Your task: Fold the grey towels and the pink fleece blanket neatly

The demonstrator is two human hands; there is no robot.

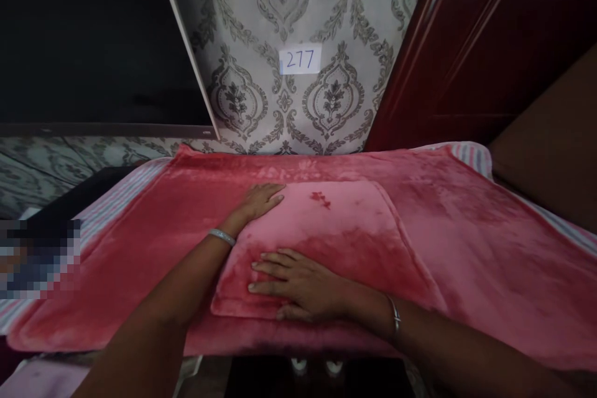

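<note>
A plush pink and red cloth (pixel 354 255), folded into a flat four-sided shape, lies in the middle of a larger plush red-pink blanket (pixel 153 224). At its far left corner rests my left hand (pixel 261 201), palm down with the fingers stretched out. My right hand (pixel 298 283) is spread flat on the near left part of the folded cloth, fingers pointing left. Neither hand grips anything. A small dark red leaf-like pattern shows on the paler far part of the cloth. What lies under my palms is hidden.
Beneath the blanket, a striped sheet (pixel 119 199) shows at the left and right edges. A dark screen (pixel 93 43) stands at the back left, a dark red wooden panel (pixel 457 56) at the back right. On the patterned wall hangs a paper marked 277 (pixel 300 59).
</note>
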